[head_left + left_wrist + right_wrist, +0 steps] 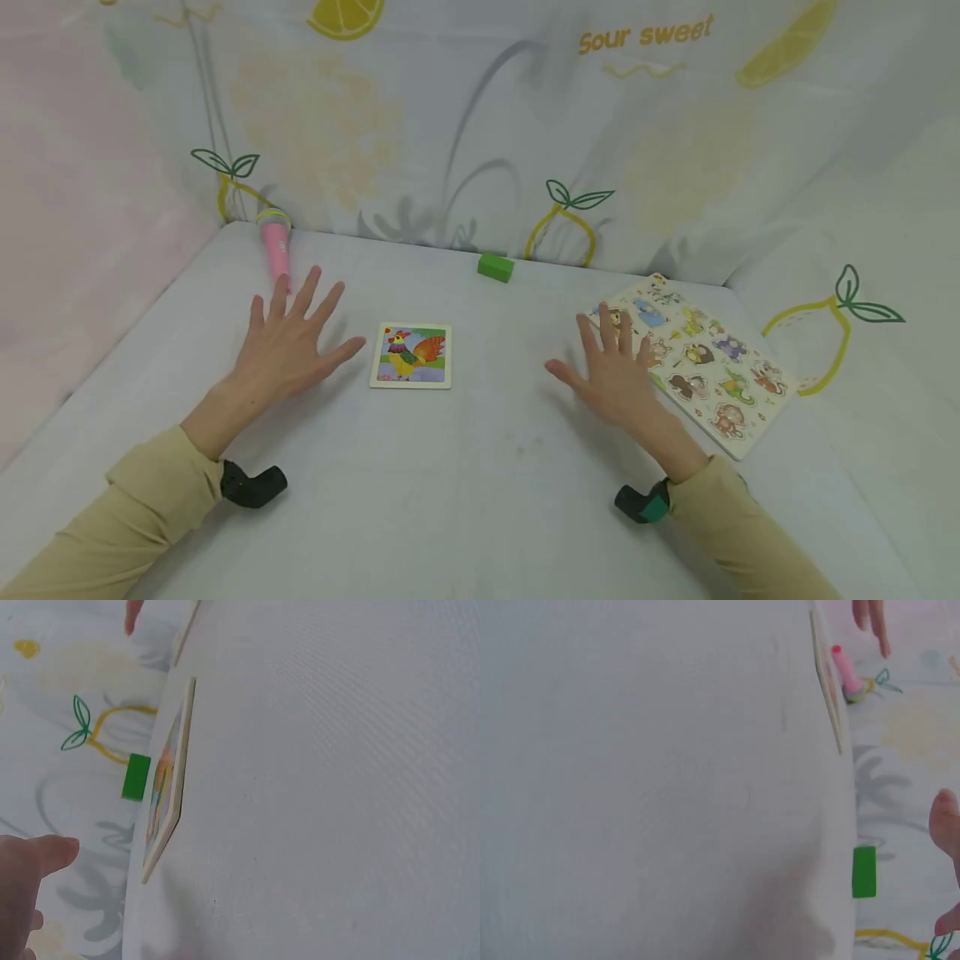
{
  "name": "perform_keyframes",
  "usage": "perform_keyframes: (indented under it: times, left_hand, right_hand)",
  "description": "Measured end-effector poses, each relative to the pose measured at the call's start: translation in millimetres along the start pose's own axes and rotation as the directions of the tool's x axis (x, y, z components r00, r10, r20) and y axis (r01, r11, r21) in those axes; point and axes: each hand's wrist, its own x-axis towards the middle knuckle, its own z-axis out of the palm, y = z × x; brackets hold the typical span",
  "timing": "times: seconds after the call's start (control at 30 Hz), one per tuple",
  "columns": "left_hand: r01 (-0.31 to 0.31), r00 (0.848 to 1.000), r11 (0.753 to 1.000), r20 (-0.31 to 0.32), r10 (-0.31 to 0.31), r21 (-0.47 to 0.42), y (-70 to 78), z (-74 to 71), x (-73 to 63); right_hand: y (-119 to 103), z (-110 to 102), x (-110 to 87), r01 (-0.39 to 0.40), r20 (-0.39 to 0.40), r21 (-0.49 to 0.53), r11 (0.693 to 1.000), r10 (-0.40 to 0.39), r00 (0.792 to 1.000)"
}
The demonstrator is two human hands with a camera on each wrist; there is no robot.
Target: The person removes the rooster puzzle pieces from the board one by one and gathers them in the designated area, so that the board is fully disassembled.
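Observation:
My left hand (281,350) is spread with straight fingers over the left of the table and holds nothing. Its fingertips overlap the lower end of a pink toy microphone (277,248) in the head view. Right of its thumb lies a square rooster picture puzzle (411,356) with a pale frame, seen edge-on in the left wrist view. My right hand (617,379), likewise spread and holding nothing, overlaps the left edge of a wooden puzzle board (705,354) with several cartoon figures. A green block (496,267) sits at the back, between the two hands.
A white cloth covers the table (465,492). Behind it hangs a backdrop (465,108) printed with lemons and lettering, and cloth walls rise at both sides. Black wrist cameras (255,486) are strapped below each hand.

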Motion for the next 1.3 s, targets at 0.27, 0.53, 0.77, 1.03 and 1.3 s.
perform_keyframes:
  times: [0.27,0.53,0.77,1.03,1.3]
  left_hand:
    - [-0.048,0.993,0.994,0.102,0.058,-0.097,8.4,3.5,-4.0]
    - [-0.082,0.975,0.974,0.187,0.123,-0.210,12.5,22.3,-19.3]
    - [-0.190,0.941,0.925,0.207,0.267,-0.329,23.4,30.4,-22.8]
    - [-0.261,0.916,0.911,0.215,0.338,-0.319,25.2,32.1,-28.7]
    - [-0.260,0.912,0.907,0.224,0.344,-0.332,23.3,31.6,-28.8]
  right_hand:
    - [-32,14,10.7,0.154,-0.075,0.170,0.973,-0.143,0.987]
    - [-83,34,40.2,0.338,-0.155,0.372,0.865,-0.301,0.941]
    - [-129,54,63.1,0.338,-0.098,0.438,0.833,-0.330,0.939]
    - [-164,68,93.6,0.355,-0.005,0.380,0.854,-0.382,0.924]
    - [-175,74,106.2,0.385,0.007,0.345,0.856,-0.413,0.911]
